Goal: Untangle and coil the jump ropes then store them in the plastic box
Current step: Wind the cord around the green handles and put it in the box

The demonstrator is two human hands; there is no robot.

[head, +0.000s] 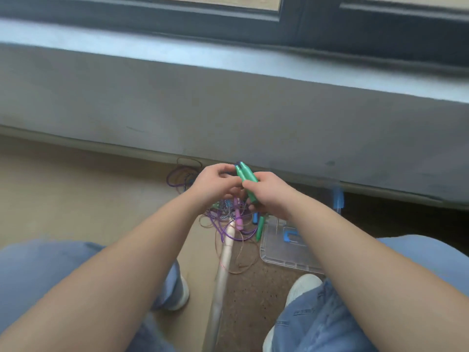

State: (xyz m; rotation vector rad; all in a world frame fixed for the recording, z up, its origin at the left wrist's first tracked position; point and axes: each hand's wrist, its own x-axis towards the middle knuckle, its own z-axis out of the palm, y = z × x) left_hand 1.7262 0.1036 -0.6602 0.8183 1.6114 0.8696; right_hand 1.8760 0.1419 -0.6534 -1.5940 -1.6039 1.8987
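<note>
My right hand [270, 195] grips two green jump-rope handles [245, 176] held side by side, tips pointing up and away. My left hand [217, 182] is beside them with its fingers curled at the handles' upper end; what it pinches is hidden. Below the hands a tangle of ropes [229, 219] lies on the floor: purple cord, a blue-and-white braided cord, a thin brown cord and a pink handle [238, 218]. Another green handle [260, 228] and a blue one [255, 217] lie by the clear plastic box [281, 252], which sits on the floor at the right.
A grey ledge [228, 110] under a dark window frame runs across ahead. A pale pole [222, 275] lies on the floor between my knees. My jeans-clad legs and white shoes [303, 288] flank it. The box has blue latches [338, 199].
</note>
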